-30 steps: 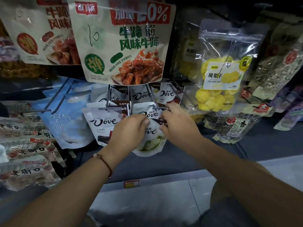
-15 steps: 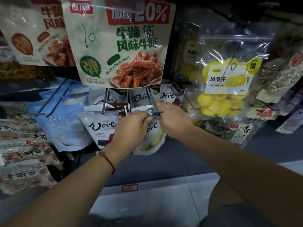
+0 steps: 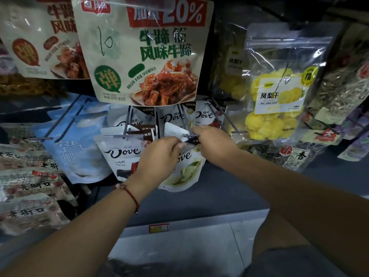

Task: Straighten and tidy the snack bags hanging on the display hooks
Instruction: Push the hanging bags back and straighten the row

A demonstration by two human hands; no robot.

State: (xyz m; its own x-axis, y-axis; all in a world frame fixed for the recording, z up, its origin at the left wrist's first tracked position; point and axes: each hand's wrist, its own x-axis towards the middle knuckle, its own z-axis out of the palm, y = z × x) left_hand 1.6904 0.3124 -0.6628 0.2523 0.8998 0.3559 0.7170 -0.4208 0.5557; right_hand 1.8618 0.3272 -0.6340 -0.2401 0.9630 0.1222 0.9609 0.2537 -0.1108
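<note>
Pinching green Dove bag point(image 3: 184, 172) top: left hand point(image 3: 159, 154), right hand point(image 3: 214, 142), bag hanging below.

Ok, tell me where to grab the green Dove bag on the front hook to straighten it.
Grip the green Dove bag by its flat top corners, from the front, one hand each side of the hook. It hangs tilted from there, so the top steers it. The left hand and right hand already pinch there.

"Dove" on white chocolate pouches point(image 3: 123, 154), "20%" and handwritten "10" on beef snack bag point(image 3: 143, 50)
</note>
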